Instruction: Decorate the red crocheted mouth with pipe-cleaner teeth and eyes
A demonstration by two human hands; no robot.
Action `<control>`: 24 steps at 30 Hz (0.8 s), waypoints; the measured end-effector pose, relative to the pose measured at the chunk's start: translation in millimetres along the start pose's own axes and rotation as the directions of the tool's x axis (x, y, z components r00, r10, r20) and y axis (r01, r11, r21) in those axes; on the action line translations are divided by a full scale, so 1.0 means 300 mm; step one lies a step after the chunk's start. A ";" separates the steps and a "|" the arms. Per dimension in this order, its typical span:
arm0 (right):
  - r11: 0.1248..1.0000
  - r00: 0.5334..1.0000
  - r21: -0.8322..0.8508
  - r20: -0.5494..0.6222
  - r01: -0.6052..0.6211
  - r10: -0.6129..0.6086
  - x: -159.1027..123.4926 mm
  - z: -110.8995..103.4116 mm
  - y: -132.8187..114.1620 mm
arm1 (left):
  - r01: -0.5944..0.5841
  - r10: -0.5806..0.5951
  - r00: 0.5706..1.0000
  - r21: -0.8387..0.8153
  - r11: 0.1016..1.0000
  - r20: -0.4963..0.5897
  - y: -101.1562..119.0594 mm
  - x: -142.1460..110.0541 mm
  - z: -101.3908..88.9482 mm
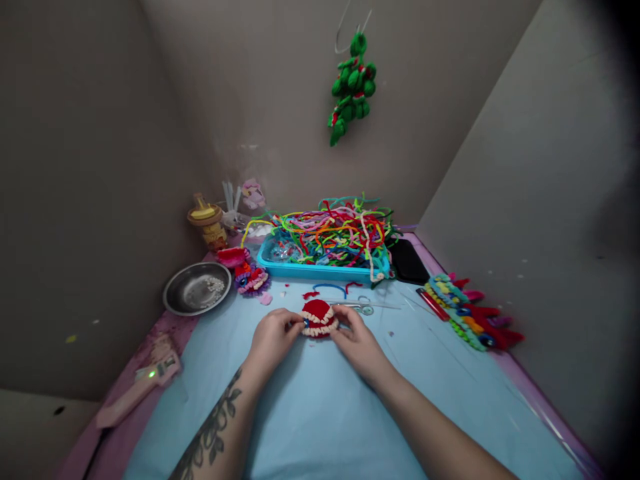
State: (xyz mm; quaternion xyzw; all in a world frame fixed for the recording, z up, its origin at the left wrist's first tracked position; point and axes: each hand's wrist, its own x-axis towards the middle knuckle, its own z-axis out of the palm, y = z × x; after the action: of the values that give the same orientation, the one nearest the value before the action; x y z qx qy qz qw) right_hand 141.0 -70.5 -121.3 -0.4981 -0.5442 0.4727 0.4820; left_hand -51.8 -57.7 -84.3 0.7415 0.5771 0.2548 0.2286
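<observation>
Forearms (226, 417) cut off @ btm, red disc (317, 309) partly hidden by fingers (345, 311), bits (215, 286) in bowl (184, 291) too sm to ID

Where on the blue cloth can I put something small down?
The blue cloth looks bare between the left forearm and right forearm, nearer than the held red piece. A smaller patch lies between the left forearm, metal bowl and pink glue gun. Beyond the red piece it's crowded: scissors, red scraps and the blue tray.

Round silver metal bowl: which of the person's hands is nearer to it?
Left. The left hand is right of the silver bowl, holding the left edge of a round red-and-cream fuzzy piece; the right hand is farther right, at that piece's right edge.
</observation>
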 end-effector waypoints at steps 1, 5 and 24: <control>1.000 1.000 -0.001 0.005 0.002 -0.002 0.000 0.001 -0.001 | -0.001 0.001 1.000 0.003 1.000 -0.004 0.001 0.000 0.000; 1.000 1.000 0.003 0.023 0.000 0.000 -0.002 0.001 -0.008 | 0.000 0.001 1.000 0.008 1.000 -0.021 0.004 -0.002 0.003; 0.998 0.990 -0.062 -0.137 -0.028 0.019 0.039 -0.155 -0.113 | 0.115 -0.173 0.962 -0.259 0.959 -0.211 0.032 -0.007 -0.165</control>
State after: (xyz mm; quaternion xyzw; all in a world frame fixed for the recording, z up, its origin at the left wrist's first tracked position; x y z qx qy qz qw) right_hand 183.8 -59.2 -82.7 -0.5507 -0.5187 0.4256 0.4965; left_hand -76.9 -59.7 -40.4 0.6286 0.6168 0.3911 0.2674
